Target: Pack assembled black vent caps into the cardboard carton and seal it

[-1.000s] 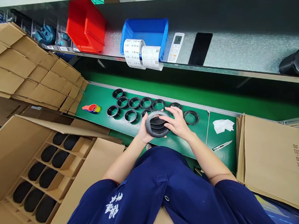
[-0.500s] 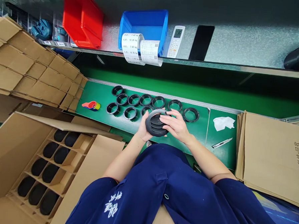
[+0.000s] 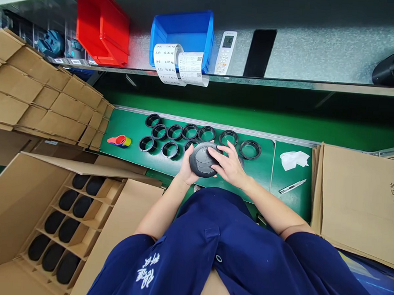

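Observation:
A round black air vent (image 3: 203,160) with curved slats is held above the front edge of the green bench. Its slats lie nearly flush with its face. My left hand (image 3: 188,167) is closed around the vent's left rim, thumb on the near side. On the right, my right hand (image 3: 231,166) grips the rim and rests its fingertips on the slats. Behind the vent, several black rings (image 3: 175,132) stand on the bench, one partly hidden by it. Another black ring (image 3: 250,150) lies beyond my right hand.
An open carton (image 3: 89,252) at lower left has dividers and several black round parts (image 3: 67,229). Flattened cardboard (image 3: 362,196) is stacked at right. A utility knife (image 3: 292,186), white paper (image 3: 294,160) and coloured scoops (image 3: 119,141) lie on the bench. A shelf (image 3: 306,85) with bins overhangs it.
The vent's slats have swung from tilted, with gaps between them, to nearly flat under my right fingers. Both hands keep their hold. The view has shifted slightly.

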The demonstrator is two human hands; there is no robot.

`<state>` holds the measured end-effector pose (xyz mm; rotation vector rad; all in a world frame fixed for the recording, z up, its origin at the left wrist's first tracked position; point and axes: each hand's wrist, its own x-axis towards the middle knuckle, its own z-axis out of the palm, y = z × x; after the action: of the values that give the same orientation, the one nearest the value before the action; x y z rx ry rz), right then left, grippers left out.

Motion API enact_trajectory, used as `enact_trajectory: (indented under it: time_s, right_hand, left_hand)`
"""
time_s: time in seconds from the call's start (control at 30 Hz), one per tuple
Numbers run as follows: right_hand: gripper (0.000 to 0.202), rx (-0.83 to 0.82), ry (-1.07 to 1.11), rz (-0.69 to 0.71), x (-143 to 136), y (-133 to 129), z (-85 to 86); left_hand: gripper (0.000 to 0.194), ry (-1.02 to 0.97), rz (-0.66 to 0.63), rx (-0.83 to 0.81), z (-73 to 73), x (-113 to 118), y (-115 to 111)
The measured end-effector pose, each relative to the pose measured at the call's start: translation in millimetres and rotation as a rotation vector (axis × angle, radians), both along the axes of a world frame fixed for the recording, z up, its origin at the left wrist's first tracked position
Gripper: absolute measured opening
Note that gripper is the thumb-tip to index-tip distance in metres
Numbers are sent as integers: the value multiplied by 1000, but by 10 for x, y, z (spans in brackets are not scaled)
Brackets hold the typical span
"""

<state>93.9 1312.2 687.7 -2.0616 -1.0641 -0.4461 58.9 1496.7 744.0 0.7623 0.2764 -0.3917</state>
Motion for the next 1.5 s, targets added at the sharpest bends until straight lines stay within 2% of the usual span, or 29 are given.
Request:
enact_trajectory:
  time_s: [0.13, 0.27, 0.47, 0.7, 0.8, 0.93, 1.03, 1.13, 1.23, 1.33, 1.4, 1.43, 1.5]
  right_hand:
    - [51, 72, 69, 14, 60, -56, -78]
    - [63, 19, 172, 53, 144, -127, -92]
    - [53, 20, 266, 55, 232, -150, -96]
    - [51, 272, 507, -37, 240, -285, -25]
    - [51, 291, 529, -43, 219, -345, -57]
    - [57, 126, 393, -22, 140, -312, -243]
    - [71, -95, 303, 105, 80, -251, -425]
    - [95, -230, 415, 178, 80, -233, -564]
    - [126, -270, 594, 188, 115, -257, -637]
    - [137, -275, 641, 206, 178, -310, -703]
    - [135, -281, 615, 136, 280, -387, -790]
    - [132, -296, 607, 35, 357, -445, -853]
    - [128, -359, 617, -269, 552, -597, -1016]
  left_hand:
    - [74, 93, -101, -31, -61, 68, 26]
    - [74, 193, -177, -72, -137, 152, 57]
    - [77, 255, -218, 2, -272, 213, -27]
    - [81, 294, -259, -32, -353, 284, -62]
    - [81, 303, -261, -73, -388, 321, -68]
    - [78, 364, -213, -64, -492, 367, -69]
    - [70, 461, -141, -12, -624, 378, -75]
    - [68, 520, -192, 22, -772, 370, -134]
    - [67, 488, -238, 45, -882, 368, -261]
    - [69, 485, -258, 69, -928, 394, -397]
    - [73, 491, -275, 86, -930, 426, -453]
    - [74, 486, -282, 101, -928, 441, -463]
    - [74, 466, -292, 153, -929, 461, -441]
